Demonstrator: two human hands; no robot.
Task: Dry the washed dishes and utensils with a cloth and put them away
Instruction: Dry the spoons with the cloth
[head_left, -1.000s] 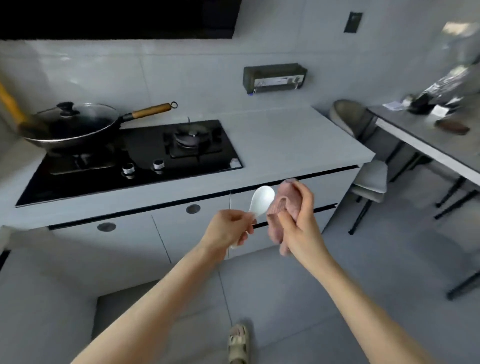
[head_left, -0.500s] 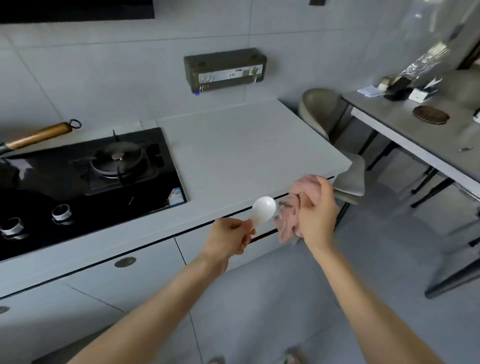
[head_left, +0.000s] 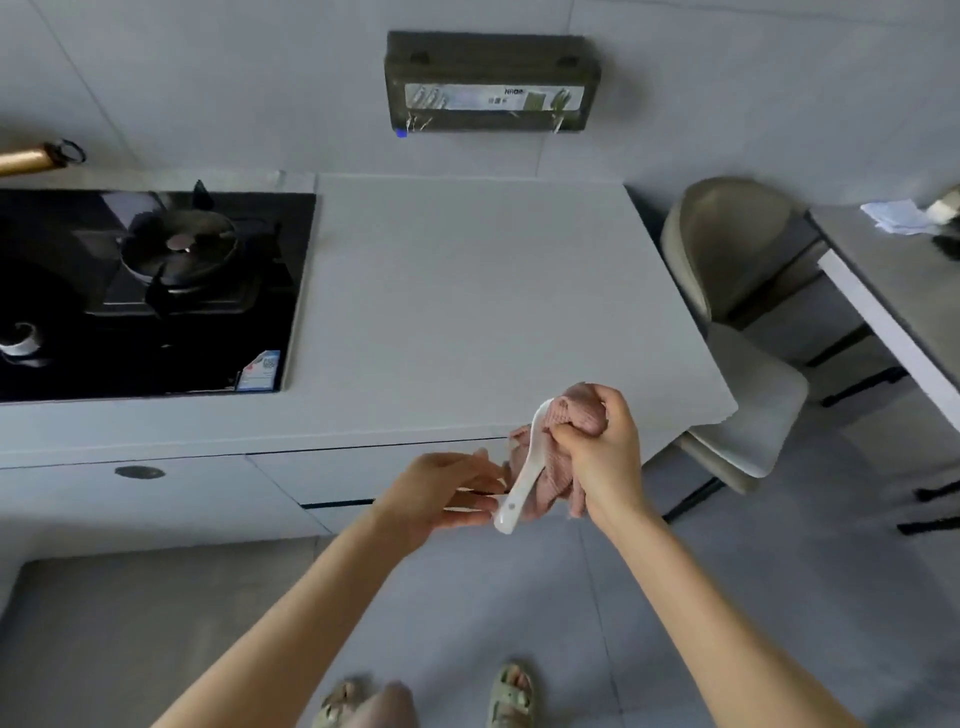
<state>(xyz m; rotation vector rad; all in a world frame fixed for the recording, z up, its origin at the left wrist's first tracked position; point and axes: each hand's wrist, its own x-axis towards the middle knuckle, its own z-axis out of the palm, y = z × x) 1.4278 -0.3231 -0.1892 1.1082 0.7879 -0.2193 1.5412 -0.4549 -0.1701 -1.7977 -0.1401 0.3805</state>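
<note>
A white ceramic spoon (head_left: 522, 475) hangs handle-down in front of the counter's edge. Its bowl is wrapped in a pink cloth (head_left: 569, 421), and my right hand (head_left: 602, 452) is closed around the cloth and the spoon's bowl. My left hand (head_left: 441, 493) is beside the spoon's handle with its fingers spread and blurred; the fingertips are at the handle, and whether they touch it is unclear.
The white countertop (head_left: 467, 291) lies ahead, with a black gas hob (head_left: 156, 291) on its left. A dark holder (head_left: 491, 83) is fixed to the wall. A grey chair (head_left: 737, 291) and a table (head_left: 909, 291) stand to the right. Drawers (head_left: 363, 475) are below the counter.
The spoon has passed from my left hand to my right, its bowl now wrapped in the cloth and its handle pointing down. My left hand has opened. The view has shifted right and down.
</note>
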